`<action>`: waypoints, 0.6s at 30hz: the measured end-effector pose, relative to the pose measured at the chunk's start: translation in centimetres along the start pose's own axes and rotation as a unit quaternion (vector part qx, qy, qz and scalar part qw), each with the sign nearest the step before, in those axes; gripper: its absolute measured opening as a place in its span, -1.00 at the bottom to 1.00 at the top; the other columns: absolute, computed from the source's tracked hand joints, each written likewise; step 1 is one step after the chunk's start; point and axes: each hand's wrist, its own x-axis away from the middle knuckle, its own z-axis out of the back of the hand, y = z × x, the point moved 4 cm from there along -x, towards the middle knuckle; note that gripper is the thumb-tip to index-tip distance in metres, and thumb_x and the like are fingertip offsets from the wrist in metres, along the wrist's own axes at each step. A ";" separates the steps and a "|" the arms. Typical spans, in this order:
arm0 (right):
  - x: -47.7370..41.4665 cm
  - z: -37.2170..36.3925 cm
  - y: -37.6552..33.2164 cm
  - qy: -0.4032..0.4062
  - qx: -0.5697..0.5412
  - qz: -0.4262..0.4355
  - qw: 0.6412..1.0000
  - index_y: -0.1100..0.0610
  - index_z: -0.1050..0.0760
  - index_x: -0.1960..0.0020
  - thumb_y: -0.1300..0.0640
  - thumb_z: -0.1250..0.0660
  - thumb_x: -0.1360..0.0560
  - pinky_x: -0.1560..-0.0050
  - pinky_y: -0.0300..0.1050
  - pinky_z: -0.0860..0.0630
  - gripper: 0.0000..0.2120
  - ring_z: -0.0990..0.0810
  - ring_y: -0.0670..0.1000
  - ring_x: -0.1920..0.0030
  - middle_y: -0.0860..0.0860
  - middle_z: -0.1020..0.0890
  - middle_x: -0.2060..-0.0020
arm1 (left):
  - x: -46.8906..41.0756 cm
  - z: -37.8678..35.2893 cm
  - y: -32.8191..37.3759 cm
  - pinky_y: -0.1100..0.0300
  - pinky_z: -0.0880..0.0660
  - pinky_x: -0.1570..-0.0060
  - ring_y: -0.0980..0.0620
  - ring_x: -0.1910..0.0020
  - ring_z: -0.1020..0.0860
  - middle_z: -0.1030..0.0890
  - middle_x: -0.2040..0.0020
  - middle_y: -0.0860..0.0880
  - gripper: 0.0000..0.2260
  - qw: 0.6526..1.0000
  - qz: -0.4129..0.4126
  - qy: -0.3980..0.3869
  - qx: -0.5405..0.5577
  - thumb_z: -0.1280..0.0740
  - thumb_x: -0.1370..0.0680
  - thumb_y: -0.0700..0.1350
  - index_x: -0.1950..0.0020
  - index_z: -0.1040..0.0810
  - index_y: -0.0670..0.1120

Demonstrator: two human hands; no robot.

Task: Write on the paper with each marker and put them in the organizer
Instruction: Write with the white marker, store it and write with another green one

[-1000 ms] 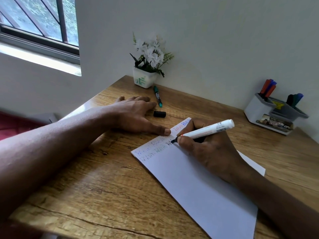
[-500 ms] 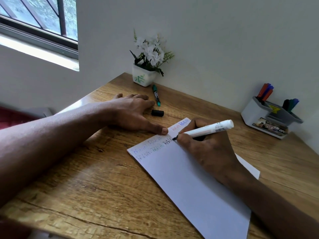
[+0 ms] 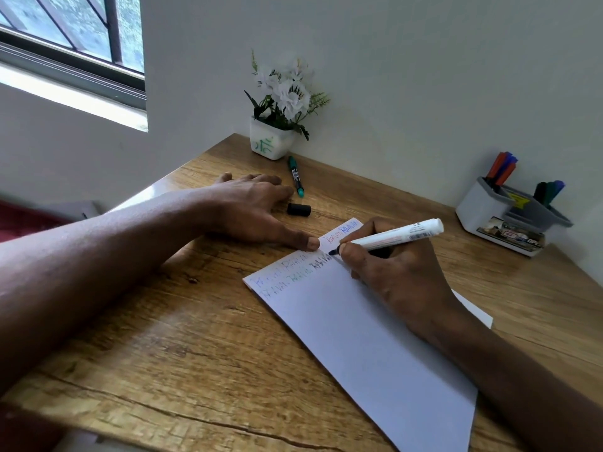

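Observation:
A white sheet of paper (image 3: 365,337) lies on the wooden desk with coloured words along its far edge. My right hand (image 3: 394,272) grips a white marker (image 3: 391,238), its black tip touching the paper beside the black writing. My left hand (image 3: 251,207) lies flat on the desk, thumb pressing the paper's far edge. The marker's black cap (image 3: 298,209) lies just beyond that thumb. A green marker (image 3: 296,176) lies capped near the flower pot. The grey and white organizer (image 3: 509,216) at the far right holds several markers.
A white pot of artificial flowers (image 3: 277,125) stands in the desk's far corner against the wall. A window (image 3: 71,37) is at upper left. The wooden desk (image 3: 195,337) has its front edge close to me.
The marker tip has crept slightly rightwards along the line of black writing. My left hand stays pressed on the paper. The view has shifted a little.

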 end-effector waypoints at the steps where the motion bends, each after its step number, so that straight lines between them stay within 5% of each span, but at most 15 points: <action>1: 0.0 0.0 0.0 -0.003 0.004 -0.002 1.000 0.08 -0.63 0.19 0.14 -0.51 -0.45 0.33 -0.18 -0.57 -0.92 -0.66 -0.08 0.33 -0.04 -0.70 0.34 | 0.0 0.0 0.0 -0.26 0.08 -0.62 -0.07 -0.68 -0.03 -0.01 -0.71 0.06 0.13 1.000 0.001 0.000 0.000 -0.12 -0.19 0.61 -0.69 -0.04 0.16; 4: 0.0 0.1 0.1 0.008 0.021 0.000 1.000 0.12 -0.62 0.19 0.11 -0.52 -0.44 0.28 0.04 -0.63 -0.88 -0.71 0.04 0.24 0.03 -0.73 0.25 | 0.1 0.0 0.1 -0.25 0.08 -0.61 -0.08 -0.68 -0.04 -0.02 -0.71 0.06 0.12 1.000 0.001 0.000 0.000 -0.12 -0.19 0.61 -0.69 -0.06 0.16; 13: 0.0 0.0 -0.1 0.011 0.012 -0.004 1.000 0.07 -0.65 0.19 0.13 -0.50 -0.47 0.37 -0.31 -0.52 -0.92 -0.64 -0.15 0.37 -0.04 -0.71 0.35 | 0.3 0.1 0.3 -0.26 0.08 -0.62 -0.08 -0.68 -0.04 -0.02 -0.71 0.04 0.12 1.000 -0.002 -0.006 0.007 -0.12 -0.20 0.60 -0.69 -0.05 0.14; 18: -0.9 0.7 1.1 0.059 -0.191 -0.105 0.974 0.18 -0.66 0.09 0.18 -0.46 -0.50 0.52 -0.32 -0.33 -0.94 -0.51 -0.09 0.39 0.04 -0.69 0.32 | -0.3 0.0 -0.2 -0.28 -0.02 -0.60 -0.08 -0.67 -0.10 -0.07 -0.71 0.04 0.10 0.999 -0.030 0.019 0.008 -0.12 -0.23 0.64 -0.69 -0.08 0.17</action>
